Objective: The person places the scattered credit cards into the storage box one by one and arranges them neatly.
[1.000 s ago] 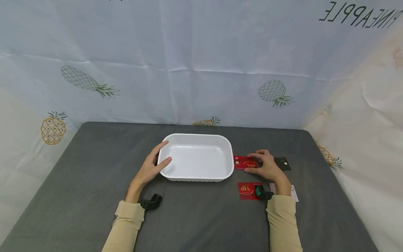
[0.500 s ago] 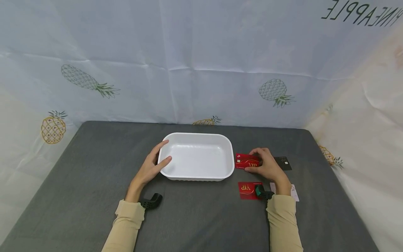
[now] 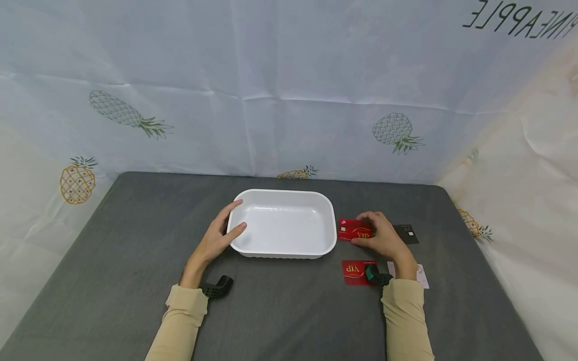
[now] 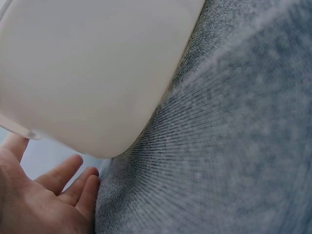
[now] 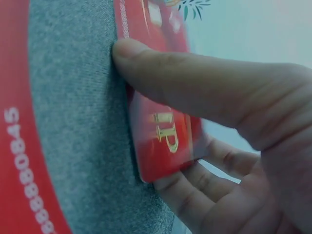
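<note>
My left hand (image 3: 213, 241) holds the left end of a white rectangular tray (image 3: 283, 229), thumb and index finger over its rim. In the left wrist view the other fingers (image 4: 68, 175) extend beside the tray's outer wall. To the tray's right, my right hand (image 3: 385, 241) pinches a red VIP card (image 3: 349, 231) between thumb and fingers. The right wrist view has the thumb (image 5: 151, 66) along one long edge of this card, the fingers at the opposite edge. The card is tilted, its lower edge close to the grey cloth.
A second red VIP card (image 3: 353, 273) lies nearer, partly behind the right wrist strap (image 3: 378, 277). A black card (image 3: 407, 233) lies right of the right hand. A pale card (image 3: 422, 277) shows behind the right wrist. A pineapple-print curtain (image 3: 271, 100) hangs behind the grey table (image 3: 280, 311).
The right fingers have drawn in around the red VIP card's edges, and the card has shifted slightly right and away from me. The left hand and tray stay in place.
</note>
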`<action>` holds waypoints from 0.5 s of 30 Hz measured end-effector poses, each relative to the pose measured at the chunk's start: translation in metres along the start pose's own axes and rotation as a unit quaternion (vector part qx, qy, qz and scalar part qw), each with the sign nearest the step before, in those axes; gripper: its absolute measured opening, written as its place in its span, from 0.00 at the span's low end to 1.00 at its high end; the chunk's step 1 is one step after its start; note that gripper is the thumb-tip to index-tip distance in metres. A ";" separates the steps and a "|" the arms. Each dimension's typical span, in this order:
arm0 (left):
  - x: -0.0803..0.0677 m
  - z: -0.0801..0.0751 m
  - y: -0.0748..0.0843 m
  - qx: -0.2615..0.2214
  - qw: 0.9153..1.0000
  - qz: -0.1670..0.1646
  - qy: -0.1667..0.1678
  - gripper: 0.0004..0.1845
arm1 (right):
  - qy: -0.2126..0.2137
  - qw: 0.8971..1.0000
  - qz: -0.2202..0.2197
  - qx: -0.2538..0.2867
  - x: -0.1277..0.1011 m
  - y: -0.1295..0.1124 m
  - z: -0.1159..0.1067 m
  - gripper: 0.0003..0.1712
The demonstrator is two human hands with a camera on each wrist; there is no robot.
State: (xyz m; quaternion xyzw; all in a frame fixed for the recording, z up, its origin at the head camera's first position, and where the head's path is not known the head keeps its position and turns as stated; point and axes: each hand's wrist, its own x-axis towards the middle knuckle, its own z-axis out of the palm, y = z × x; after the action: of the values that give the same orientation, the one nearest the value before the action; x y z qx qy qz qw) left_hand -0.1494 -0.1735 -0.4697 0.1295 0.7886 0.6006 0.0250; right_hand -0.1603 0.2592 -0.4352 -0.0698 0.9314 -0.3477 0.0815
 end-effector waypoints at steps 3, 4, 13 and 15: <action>0.000 0.000 0.000 -0.001 1.000 -0.001 -0.003 0.35 | -0.009 1.000 0.001 -0.008 -0.001 -0.001 0.000 0.38; 0.000 -0.001 -0.001 0.001 1.000 -0.001 -0.003 0.35 | -0.014 1.000 0.002 -0.010 -0.001 -0.001 -0.001 0.40; 0.000 -0.001 -0.001 0.011 1.000 -0.001 -0.001 0.35 | -0.032 0.999 0.032 -0.023 0.000 -0.002 0.000 0.41; 0.000 -0.001 -0.001 0.010 1.000 0.000 -0.001 0.34 | -0.027 0.999 0.034 -0.026 0.000 -0.001 0.000 0.40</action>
State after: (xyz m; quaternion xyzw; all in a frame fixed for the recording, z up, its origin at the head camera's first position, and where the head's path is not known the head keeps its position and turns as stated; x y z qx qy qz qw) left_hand -0.1502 -0.1746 -0.4703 0.1303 0.7947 0.5923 0.0245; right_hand -0.1601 0.2579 -0.4345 -0.0494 0.9396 -0.3183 0.1161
